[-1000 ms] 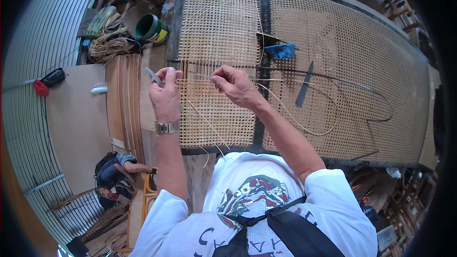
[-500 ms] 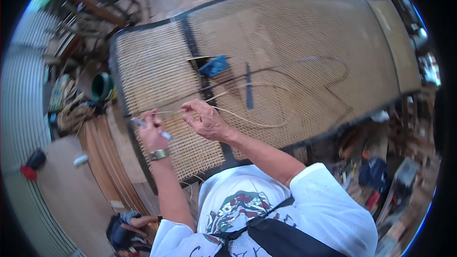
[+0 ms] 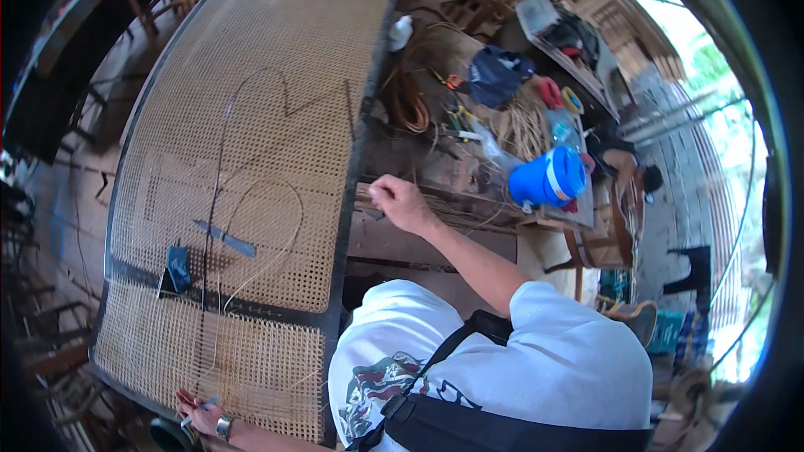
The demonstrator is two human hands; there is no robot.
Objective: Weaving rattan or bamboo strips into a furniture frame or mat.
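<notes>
A long panel of woven cane webbing (image 3: 276, 146) with a black frame stretches away on my left. At its near left end, my left hand (image 3: 201, 413) is closed around a slim white pen-like stick (image 3: 186, 421). A pale cane strand (image 3: 299, 230) loops over the webbing. Beside it lie a long dark strand (image 3: 219, 151), a flat grey-blue strip (image 3: 226, 238) and a small blue-and-black object (image 3: 175, 270). My right hand (image 3: 402, 203) hangs past the panel's right edge with its fingers curled in; whether it holds anything is hidden.
On a cluttered workbench to the right stand a blue water jug (image 3: 548, 178), a dark blue cloth bag (image 3: 496, 75), a bundle of cane strips (image 3: 523, 130) and a coil of brown cane (image 3: 408, 105). Another person (image 3: 615, 155) sits beyond it, near a wooden chair (image 3: 596, 247).
My view has swung right, toward the workbench. My right hand has left the cane strand near my left hand and reached out rightward. The left hand still holds the white stick.
</notes>
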